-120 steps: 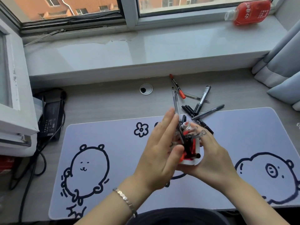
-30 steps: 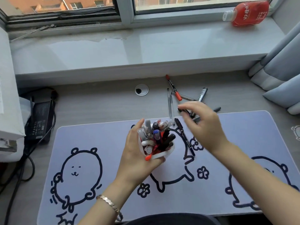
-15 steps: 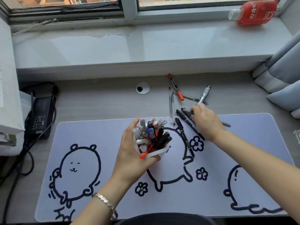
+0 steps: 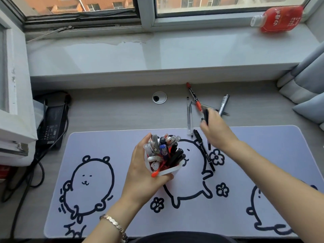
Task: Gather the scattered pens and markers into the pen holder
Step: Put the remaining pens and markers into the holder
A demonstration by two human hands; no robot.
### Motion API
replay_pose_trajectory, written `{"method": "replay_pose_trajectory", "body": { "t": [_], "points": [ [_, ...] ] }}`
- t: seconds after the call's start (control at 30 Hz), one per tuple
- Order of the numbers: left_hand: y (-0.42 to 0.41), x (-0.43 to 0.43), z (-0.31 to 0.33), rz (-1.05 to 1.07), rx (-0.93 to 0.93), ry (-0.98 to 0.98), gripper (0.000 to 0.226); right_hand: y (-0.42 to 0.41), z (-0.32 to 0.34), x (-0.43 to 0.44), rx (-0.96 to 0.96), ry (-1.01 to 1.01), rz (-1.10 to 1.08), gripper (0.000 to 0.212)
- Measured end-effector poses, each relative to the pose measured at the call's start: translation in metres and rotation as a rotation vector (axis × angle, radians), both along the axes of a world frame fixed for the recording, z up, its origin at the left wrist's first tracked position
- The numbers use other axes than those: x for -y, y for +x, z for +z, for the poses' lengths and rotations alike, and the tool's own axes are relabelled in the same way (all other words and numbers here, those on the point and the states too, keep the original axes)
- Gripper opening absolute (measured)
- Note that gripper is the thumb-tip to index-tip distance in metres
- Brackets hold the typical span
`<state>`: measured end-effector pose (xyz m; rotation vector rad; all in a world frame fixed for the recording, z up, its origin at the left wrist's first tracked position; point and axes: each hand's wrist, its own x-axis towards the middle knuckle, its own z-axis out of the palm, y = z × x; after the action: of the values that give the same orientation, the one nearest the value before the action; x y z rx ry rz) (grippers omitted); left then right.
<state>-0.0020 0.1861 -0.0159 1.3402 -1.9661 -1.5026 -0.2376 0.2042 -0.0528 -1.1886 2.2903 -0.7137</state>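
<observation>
Left hand (image 4: 140, 174): wraps the crowded holder (image 4: 168, 171) at mid-desk.
Right hand (image 4: 216, 132): closed on a black pen (image 4: 206, 116).
Loose pens (image 4: 189, 116): near desk's back edge.
Tip: feed pen tip-first into a gap.

Home desk (image 4: 114, 113), cartoon mat (image 4: 105, 155), windowsill (image 4: 157, 53)

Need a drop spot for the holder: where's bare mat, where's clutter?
Bare: mat left of the left hand, above the bear drawing; also its far right end. Crowded: loose pens around the right hand, near the red marker.
</observation>
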Motion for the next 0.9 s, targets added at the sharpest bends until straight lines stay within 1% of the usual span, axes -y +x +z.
{"method": "replay_pose_trajectory", "body": {
  "t": [0.07, 0.17, 0.23, 0.27, 0.33, 0.4, 0.47, 0.57, 0.6, 0.63, 0.7, 0.73, 0.8, 0.83, 0.87, 0.9],
  "points": [
    [-0.001, 0.0, -0.001, 0.003, -0.002, 0.012, 0.095, 0.006, 0.035, -0.011, 0.282, -0.244, -0.081, 0.007],
    [-0.006, -0.002, -0.003, 0.024, 0.003, 0.021, 0.097, 0.03, 0.087, -0.033, 0.657, -0.686, -0.155, 0.014],
    [-0.009, -0.003, -0.004, 0.029, 0.0, 0.032, 0.096, 0.056, 0.103, -0.041, 0.829, -0.873, -0.156, 0.017],
    [-0.011, -0.004, -0.005, 0.026, -0.005, 0.034, 0.096, 0.069, 0.101, -0.042, 0.863, -0.905, -0.145, 0.017],
    [-0.015, -0.004, -0.003, 0.013, -0.016, 0.031, 0.097, 0.094, 0.089, -0.04, 0.846, -0.865, -0.098, 0.018],
    [-0.017, -0.004, -0.001, -0.003, -0.02, 0.021, 0.098, 0.11, 0.069, -0.038, 0.755, -0.772, -0.061, 0.026],
    [-0.018, -0.005, 0.0, -0.003, -0.03, 0.009, 0.097, 0.116, 0.056, -0.039, 0.618, -0.74, -0.042, 0.042],
    [-0.018, -0.006, 0.002, 0.042, -0.066, 0.008, 0.096, 0.108, 0.046, -0.043, 0.409, -0.836, -0.074, 0.081],
    [-0.017, -0.007, 0.003, 0.047, -0.073, 0.011, 0.095, 0.105, 0.044, -0.044, 0.36, -0.856, -0.086, 0.087],
    [-0.017, -0.007, 0.004, 0.044, -0.075, 0.014, 0.095, 0.103, 0.043, -0.044, 0.342, -0.858, -0.1, 0.089],
    [-0.017, -0.008, 0.006, 0.034, -0.08, 0.022, 0.096, 0.103, 0.042, -0.043, 0.376, -0.822, -0.127, 0.08],
    [-0.017, -0.008, 0.005, 0.03, -0.078, 0.023, 0.096, 0.105, 0.041, -0.042, 0.407, -0.801, -0.143, 0.07],
    [-0.018, -0.009, 0.005, 0.029, -0.067, 0.03, 0.095, 0.11, 0.038, -0.04, 0.411, -0.77, -0.186, 0.04],
    [-0.019, -0.01, 0.005, 0.041, -0.08, 0.044, 0.095, 0.112, 0.039, -0.04, 0.355, -0.761, -0.195, 0.026],
    [-0.02, -0.01, 0.005, 0.061, -0.108, 0.066, 0.094, 0.115, 0.038, -0.041, 0.284, -0.755, -0.179, 0.017],
    [-0.022, -0.01, 0.006, 0.078, -0.128, 0.091, 0.094, 0.118, 0.037, -0.044, 0.214, -0.757, -0.138, 0.016]
  ]
}}
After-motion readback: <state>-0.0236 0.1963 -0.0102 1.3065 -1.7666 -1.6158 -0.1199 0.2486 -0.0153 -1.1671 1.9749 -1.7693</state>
